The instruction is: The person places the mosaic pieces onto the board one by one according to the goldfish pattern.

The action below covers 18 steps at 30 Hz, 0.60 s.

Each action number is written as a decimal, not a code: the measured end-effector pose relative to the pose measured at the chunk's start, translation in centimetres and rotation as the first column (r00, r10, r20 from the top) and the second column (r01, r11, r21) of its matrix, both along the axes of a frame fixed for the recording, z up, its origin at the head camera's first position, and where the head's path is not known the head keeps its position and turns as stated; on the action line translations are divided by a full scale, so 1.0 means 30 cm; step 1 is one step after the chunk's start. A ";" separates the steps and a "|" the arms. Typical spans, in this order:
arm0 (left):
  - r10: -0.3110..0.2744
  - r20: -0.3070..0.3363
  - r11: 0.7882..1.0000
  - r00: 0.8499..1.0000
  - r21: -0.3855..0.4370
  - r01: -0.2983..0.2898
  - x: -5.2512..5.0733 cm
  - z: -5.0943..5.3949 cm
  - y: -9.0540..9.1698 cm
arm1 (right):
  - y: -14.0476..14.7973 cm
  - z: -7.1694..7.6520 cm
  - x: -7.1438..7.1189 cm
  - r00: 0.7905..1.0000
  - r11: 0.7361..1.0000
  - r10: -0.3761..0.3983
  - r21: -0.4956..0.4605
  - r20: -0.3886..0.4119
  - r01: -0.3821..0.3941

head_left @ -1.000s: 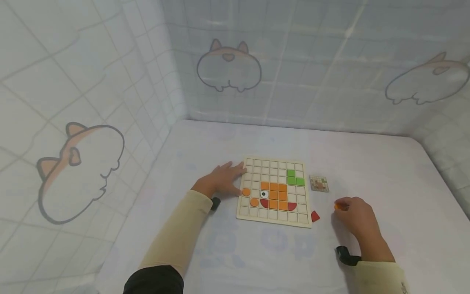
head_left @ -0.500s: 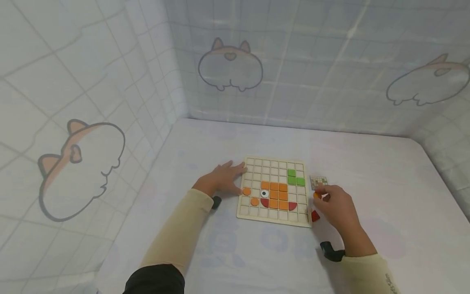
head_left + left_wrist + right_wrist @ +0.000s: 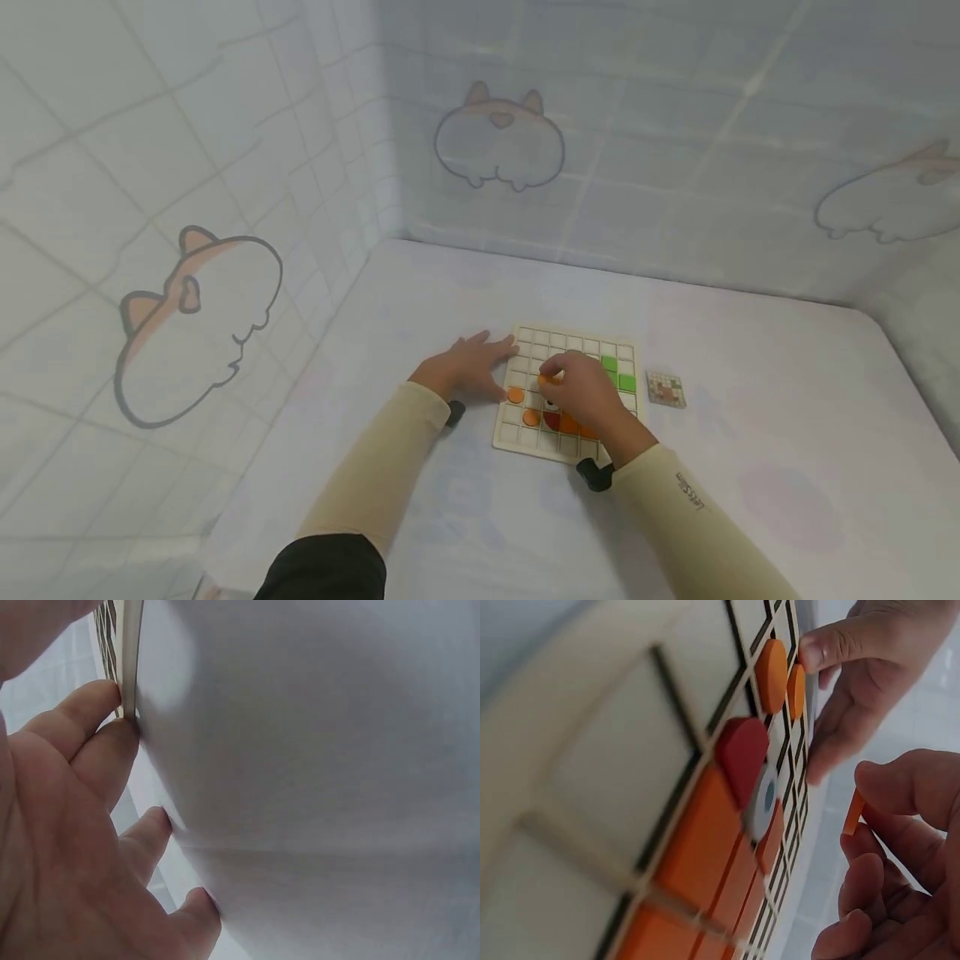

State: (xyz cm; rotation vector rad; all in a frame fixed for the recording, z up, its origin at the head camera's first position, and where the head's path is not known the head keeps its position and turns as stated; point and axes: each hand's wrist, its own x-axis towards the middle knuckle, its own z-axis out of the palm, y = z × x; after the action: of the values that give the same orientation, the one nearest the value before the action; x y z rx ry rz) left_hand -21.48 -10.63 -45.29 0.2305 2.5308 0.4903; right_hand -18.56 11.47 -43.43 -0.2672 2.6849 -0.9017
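A pale gridded puzzle board [image 3: 528, 436] lies on the table. My right hand [image 3: 588, 390] is above its middle and pinches a thin orange tile [image 3: 853, 812] between thumb and fingers; the tile's full outline is hidden. Fingers spread, my left hand [image 3: 467, 367] touches the board's left edge. On the board sit two orange discs, one [image 3: 516, 396] near that edge, a red rounded piece [image 3: 742, 757], an eye piece [image 3: 763, 801] and several orange tiles [image 3: 694, 832], partly covered by my right hand. Green tiles [image 3: 627, 382] lie at the board's right side.
A small pattern card [image 3: 666, 389] lies right of the board on the white-covered table [image 3: 750, 400]. White curtains [image 3: 660, 183] with cartoon animal prints stand behind and at the sides. My right sleeve [image 3: 667, 492] crosses the board's lower right corner.
My right hand has moved left with the orange tile, from beside the pattern card to over the board. The red piece at the board's right is now out of sight. My left hand stays put.
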 end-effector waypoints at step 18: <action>0.003 -0.028 1.000 1.000 0.010 -0.002 0.026 0.026 0.007 | -0.118 -0.045 -0.107 0.998 0.997 0.032 0.066 0.063 -0.036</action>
State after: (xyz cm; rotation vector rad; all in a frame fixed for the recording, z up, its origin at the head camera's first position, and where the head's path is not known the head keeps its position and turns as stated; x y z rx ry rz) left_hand -20.69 -10.43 -44.52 0.2396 2.5567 0.5041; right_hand -21.78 7.93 -44.78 -0.2656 2.6395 -0.7956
